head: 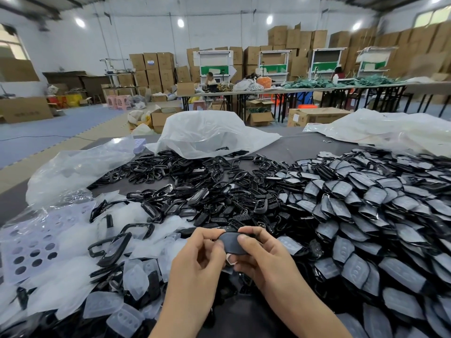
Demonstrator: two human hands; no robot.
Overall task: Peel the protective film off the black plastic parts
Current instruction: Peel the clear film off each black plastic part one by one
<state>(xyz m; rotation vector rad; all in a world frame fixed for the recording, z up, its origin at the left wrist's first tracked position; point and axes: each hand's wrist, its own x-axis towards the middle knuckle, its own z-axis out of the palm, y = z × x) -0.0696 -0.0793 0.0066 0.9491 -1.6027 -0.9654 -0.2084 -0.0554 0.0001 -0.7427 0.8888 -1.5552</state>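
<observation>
Peeled films (73, 284) sat dumped on the left, out of the way. The left hand (195, 259) pinched the edge of the part (231, 243), probably picking at its film, while the right hand (263, 259) gripped it steady, front and centre. The unpeeled pile (366, 215) sat right, within reach.

2 hands are in view, the left hand (197, 252) and the right hand (258, 254), pinching 1 black plastic part (230, 243) between them. The film-covered parts (366, 215) at right, bare black frames (185, 181) in the middle and peeled films (73, 284) at near left are each too many to count. There are 3 bags: a clear bag (73, 172) left, a white bag (207, 132) far centre, another bag (390, 128) far right. 2 perforated sheets show at left: a large sheet (31, 247) near, a small sheet (139, 145) far. 4 green-and-white workstations (214, 63) and 2 people (210, 78) are far off.
</observation>
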